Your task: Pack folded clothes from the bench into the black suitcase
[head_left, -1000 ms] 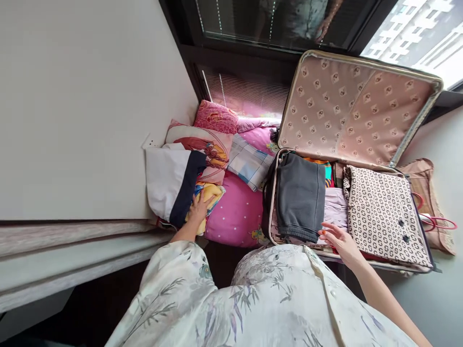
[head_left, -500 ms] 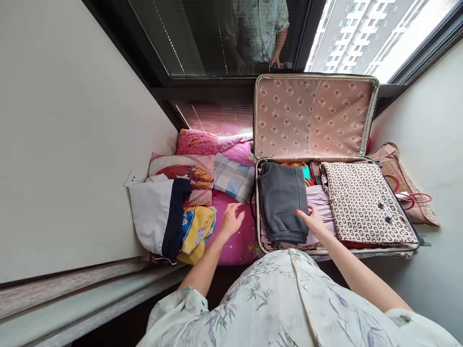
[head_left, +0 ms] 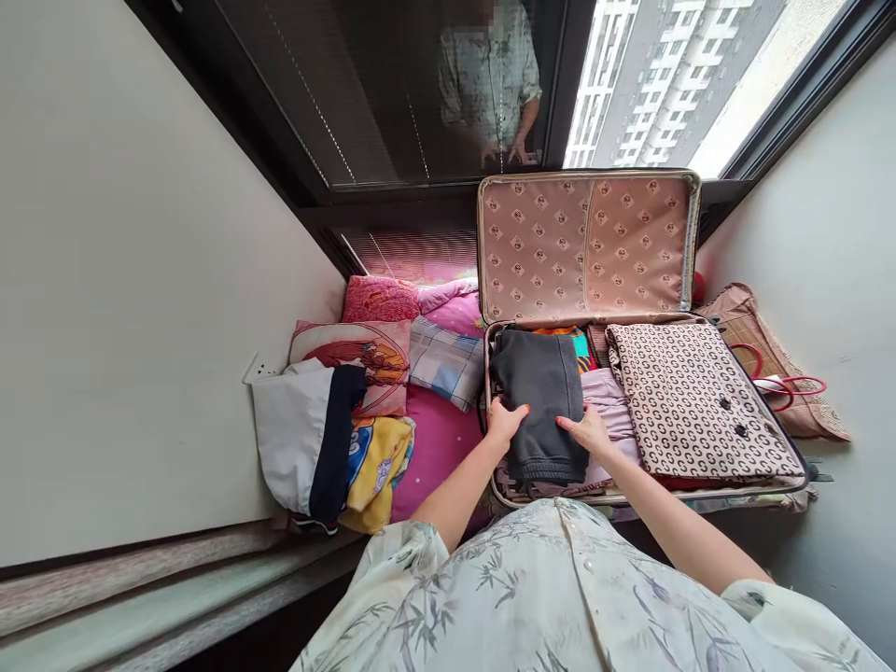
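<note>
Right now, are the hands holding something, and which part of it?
Both hands rest on the folded dark grey garment in the open suitcase: left hand at its left edge, right hand at its right edge. Whether they grip it cannot be told.

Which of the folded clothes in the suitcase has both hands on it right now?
The dark grey garment at the suitcase's left end. The left hand and right hand press on its two sides; the brown patterned piece and the lilac one lie untouched.

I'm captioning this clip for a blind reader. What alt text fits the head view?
Both hands, left hand and right hand, rest on a folded dark grey garment in an open suitcase beside a patterned garment. Cushions and folded clothes are piled to the left, beneath a window.
</note>
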`<move>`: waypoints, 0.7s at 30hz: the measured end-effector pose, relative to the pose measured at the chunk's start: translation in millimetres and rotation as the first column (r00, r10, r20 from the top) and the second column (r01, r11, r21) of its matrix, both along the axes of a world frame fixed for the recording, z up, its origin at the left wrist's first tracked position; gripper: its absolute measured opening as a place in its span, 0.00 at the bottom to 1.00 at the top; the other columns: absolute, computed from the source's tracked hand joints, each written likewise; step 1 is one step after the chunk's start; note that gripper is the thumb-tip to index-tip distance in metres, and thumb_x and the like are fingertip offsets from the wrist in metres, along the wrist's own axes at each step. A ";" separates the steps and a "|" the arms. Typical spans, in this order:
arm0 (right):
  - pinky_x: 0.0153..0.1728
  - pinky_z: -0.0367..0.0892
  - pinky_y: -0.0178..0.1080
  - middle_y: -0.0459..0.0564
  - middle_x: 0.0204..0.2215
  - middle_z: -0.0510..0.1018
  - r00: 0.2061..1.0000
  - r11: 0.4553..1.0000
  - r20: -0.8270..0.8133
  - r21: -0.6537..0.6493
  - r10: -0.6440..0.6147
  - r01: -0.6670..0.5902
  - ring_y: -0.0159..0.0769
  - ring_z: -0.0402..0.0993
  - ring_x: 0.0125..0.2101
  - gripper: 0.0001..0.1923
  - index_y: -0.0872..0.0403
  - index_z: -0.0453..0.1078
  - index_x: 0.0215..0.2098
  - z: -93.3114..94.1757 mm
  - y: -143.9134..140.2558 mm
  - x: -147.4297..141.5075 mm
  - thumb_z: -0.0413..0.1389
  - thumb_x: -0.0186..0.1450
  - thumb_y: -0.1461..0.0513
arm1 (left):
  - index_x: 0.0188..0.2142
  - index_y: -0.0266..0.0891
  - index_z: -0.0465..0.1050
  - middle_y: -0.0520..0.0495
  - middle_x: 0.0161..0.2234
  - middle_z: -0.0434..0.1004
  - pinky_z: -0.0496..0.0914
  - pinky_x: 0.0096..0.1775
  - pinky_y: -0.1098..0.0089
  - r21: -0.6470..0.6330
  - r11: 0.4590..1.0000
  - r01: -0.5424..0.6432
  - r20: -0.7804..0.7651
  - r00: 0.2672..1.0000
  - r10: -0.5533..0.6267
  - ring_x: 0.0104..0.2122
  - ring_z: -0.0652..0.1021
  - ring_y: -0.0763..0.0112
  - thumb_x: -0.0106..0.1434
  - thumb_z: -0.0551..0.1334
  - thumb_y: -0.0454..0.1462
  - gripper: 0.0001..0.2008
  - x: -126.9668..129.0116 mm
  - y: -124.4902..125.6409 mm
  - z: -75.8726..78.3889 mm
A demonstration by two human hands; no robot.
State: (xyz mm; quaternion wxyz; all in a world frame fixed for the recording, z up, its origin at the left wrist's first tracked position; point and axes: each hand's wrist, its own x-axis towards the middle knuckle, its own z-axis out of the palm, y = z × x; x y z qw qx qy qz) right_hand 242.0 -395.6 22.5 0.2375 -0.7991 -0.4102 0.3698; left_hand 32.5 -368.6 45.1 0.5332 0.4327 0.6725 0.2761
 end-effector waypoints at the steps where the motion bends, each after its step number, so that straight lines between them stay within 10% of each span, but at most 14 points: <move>1: 0.50 0.70 0.50 0.58 0.46 0.81 1.000 1.000 -0.014 0.016 -0.008 0.008 0.54 0.77 0.49 0.34 0.53 0.68 0.50 0.6 -0.3 -0.6 0.68 0.48 0.49 | 0.57 0.32 0.72 0.33 0.52 0.80 0.73 0.55 0.56 -0.039 0.999 0.025 0.071 0.997 -0.022 0.53 0.80 0.52 0.58 0.71 0.40 0.29 0.7 2.6 1.9; 5: 0.49 0.71 0.51 0.59 0.45 0.81 1.000 0.995 0.000 0.092 0.026 -0.026 0.53 0.78 0.47 0.31 0.53 0.70 0.49 0.1 -2.3 -2.4 0.66 0.51 0.49 | 0.48 0.34 0.78 0.34 0.51 0.78 0.72 0.56 0.54 0.072 0.981 0.180 -0.097 0.980 -0.172 0.53 0.78 0.50 0.56 0.72 0.38 0.20 13.5 0.3 11.6; 9: 0.51 0.71 0.50 0.56 0.47 0.81 0.993 0.988 -0.110 0.152 0.035 -0.018 0.50 0.78 0.48 0.30 0.52 0.69 0.49 -7.2 -5.0 2.3 0.65 0.49 0.53 | 0.56 0.36 0.73 0.33 0.60 0.68 0.65 0.64 0.53 0.310 0.847 0.432 -0.352 0.879 -0.320 0.62 0.70 0.49 0.55 0.69 0.35 0.27 38.2 -16.9 19.8; 15: 0.51 0.71 0.50 0.58 0.49 0.81 0.979 0.984 -0.199 0.180 0.043 -0.007 0.49 0.77 0.48 0.30 0.54 0.69 0.50 -12.3 -8.3 8.5 0.62 0.50 0.52 | 0.61 0.36 0.69 0.31 0.72 0.50 0.58 0.66 0.41 0.290 0.757 0.586 -0.660 0.695 -0.285 0.69 0.56 0.36 0.56 0.71 0.37 0.33 66.4 -34.4 35.5; 21: 0.54 0.70 0.51 0.59 0.50 0.80 0.965 0.970 -0.253 0.242 0.069 -0.006 0.50 0.76 0.48 0.31 0.53 0.70 0.51 -17.1 -13.2 12.0 0.61 0.51 0.50 | 0.64 0.34 0.70 0.33 0.69 0.61 0.64 0.64 0.53 0.273 0.658 0.702 -0.727 0.598 -0.337 0.66 0.65 0.49 0.68 0.50 0.27 0.27 94.5 -38.7 36.6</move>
